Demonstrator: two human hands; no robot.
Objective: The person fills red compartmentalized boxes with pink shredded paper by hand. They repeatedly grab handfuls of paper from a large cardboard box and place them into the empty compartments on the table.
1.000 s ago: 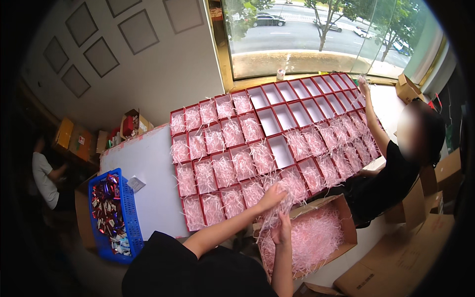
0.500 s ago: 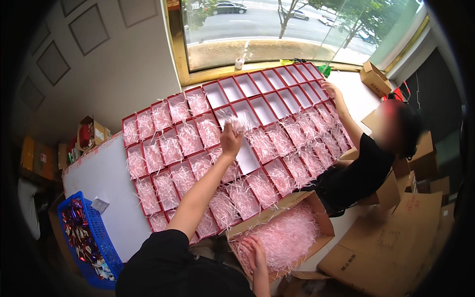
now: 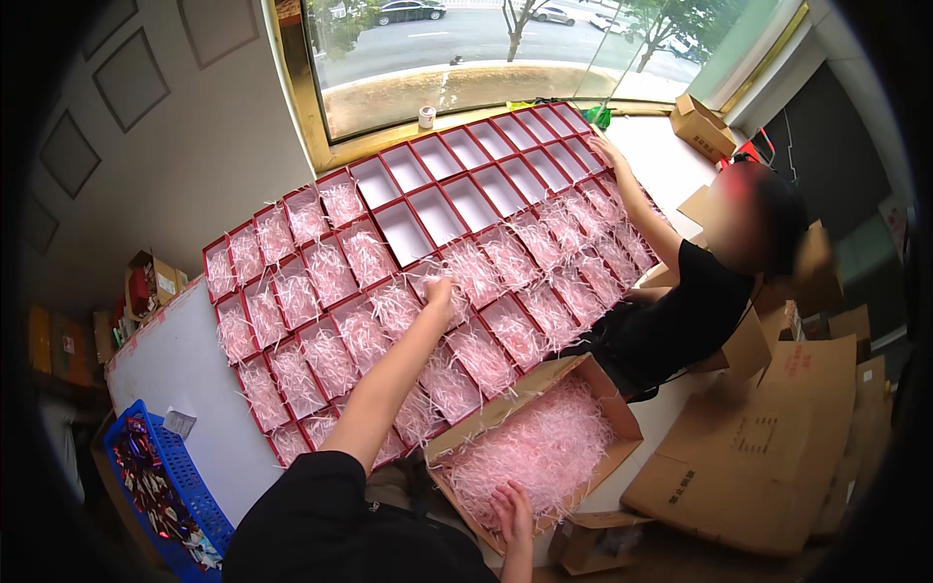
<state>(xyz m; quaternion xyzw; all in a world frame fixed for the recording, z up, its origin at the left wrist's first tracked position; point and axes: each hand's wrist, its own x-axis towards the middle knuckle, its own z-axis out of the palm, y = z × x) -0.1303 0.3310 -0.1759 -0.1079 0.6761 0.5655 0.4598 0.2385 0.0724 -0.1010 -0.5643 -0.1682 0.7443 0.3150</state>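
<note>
Rows of red-rimmed white boxes (image 3: 437,216) cover the table. Many hold pale pink shredded paper (image 3: 330,270), while several at the far side stand bare inside. My left hand (image 3: 439,295) reaches over the middle rows, fingers bent and closed on pink shreds down in one box; the fingertips are partly hidden. By my front edge of the table stands an open carton (image 3: 607,408) filled with pink paper shreds (image 3: 544,442). Over its near side rests my right hand (image 3: 512,510), fingers spread, nothing seen in it.
At right, a person in black (image 3: 714,306) has one hand (image 3: 604,151) at the far boxes. A blue basket (image 3: 175,476) of wrapped items sits left, beside the white tabletop (image 3: 185,355). Flattened cardboard (image 3: 758,437) lies right. A white cup (image 3: 427,117) stands by the window.
My left hand has come nearer and lower, bringing its pink shreds down into a box that was bare. My right hand stays at the carton. The whole view has shifted slightly.
</note>
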